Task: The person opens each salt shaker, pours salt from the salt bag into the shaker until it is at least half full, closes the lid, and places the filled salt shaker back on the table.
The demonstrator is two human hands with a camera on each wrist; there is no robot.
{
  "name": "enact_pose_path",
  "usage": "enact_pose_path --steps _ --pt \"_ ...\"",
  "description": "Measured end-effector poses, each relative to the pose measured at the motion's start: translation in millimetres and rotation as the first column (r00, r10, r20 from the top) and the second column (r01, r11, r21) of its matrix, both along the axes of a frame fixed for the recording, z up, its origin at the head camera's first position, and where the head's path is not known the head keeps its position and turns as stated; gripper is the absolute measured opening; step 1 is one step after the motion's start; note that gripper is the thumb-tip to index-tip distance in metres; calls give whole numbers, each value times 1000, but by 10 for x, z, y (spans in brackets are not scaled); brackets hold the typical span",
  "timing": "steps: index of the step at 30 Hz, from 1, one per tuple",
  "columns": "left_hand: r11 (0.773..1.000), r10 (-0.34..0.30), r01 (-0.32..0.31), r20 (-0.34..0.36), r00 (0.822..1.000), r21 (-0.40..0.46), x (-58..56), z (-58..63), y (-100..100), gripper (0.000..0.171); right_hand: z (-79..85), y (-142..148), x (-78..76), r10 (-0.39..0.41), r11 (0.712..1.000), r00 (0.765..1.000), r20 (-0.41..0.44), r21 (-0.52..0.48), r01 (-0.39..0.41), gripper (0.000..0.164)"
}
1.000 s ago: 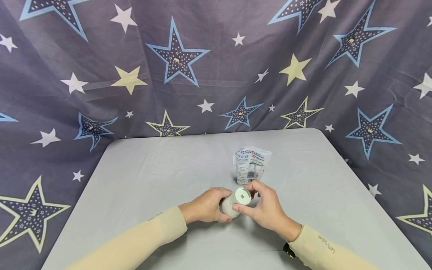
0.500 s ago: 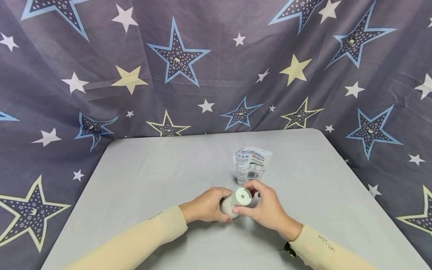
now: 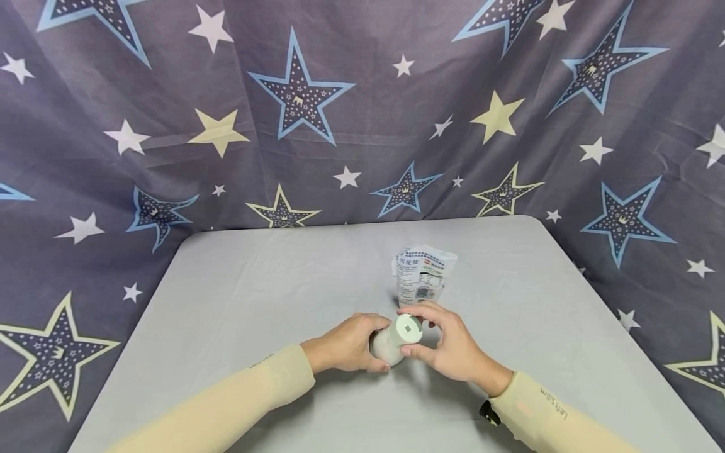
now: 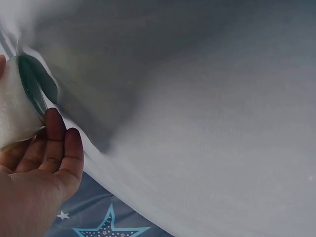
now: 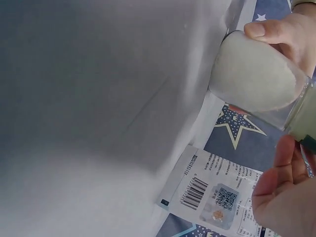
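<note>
A clear seasoning jar [image 3: 385,347] filled with white grains leans toward the right, low over the table. Its pale green lid [image 3: 408,328] has a small square mark in the top. My left hand [image 3: 351,343] grips the jar's body from the left. On the other side, the thumb and fingers of my right hand [image 3: 453,346] pinch the lid's rim. The right wrist view shows the grains [image 5: 256,74] slanted inside the glass. A dark green patch [image 4: 37,81] lies at the jar's edge in the left wrist view.
Just behind the jar stands a white printed salt pouch [image 3: 421,277], with a barcode and QR code. Everything rests on a grey cloth-covered table [image 3: 283,270]. A dark star-patterned curtain [image 3: 362,126] closes off the back and sides.
My right hand has shifted its hold on the lid: the thumb slid right and the fingertips moved left around the far rim. The left hand and the jar stay almost where they were.
</note>
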State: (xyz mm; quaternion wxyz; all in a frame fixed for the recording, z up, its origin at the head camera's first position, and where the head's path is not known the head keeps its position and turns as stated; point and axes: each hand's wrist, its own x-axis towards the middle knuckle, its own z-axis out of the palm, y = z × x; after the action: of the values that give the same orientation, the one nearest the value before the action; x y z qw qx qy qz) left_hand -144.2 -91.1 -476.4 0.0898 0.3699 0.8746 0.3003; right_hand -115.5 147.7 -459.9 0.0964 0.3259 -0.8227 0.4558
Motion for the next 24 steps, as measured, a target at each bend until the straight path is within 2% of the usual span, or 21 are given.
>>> enact_pose_path --steps 11,17,24 --pt "1000 -21 21 -15 1000 6 -39 20 -23 51 -29 -42 -16 -46 999 999 -15 -11 46 55" --pt "999 -30 30 -27 999 13 -61 23 -33 48 -55 -89 -24 -118 993 993 -22 -31 118 46" --pt "999 -33 34 -21 999 17 -76 30 -38 45 -59 -147 -18 -196 979 981 8 -54 196 44"
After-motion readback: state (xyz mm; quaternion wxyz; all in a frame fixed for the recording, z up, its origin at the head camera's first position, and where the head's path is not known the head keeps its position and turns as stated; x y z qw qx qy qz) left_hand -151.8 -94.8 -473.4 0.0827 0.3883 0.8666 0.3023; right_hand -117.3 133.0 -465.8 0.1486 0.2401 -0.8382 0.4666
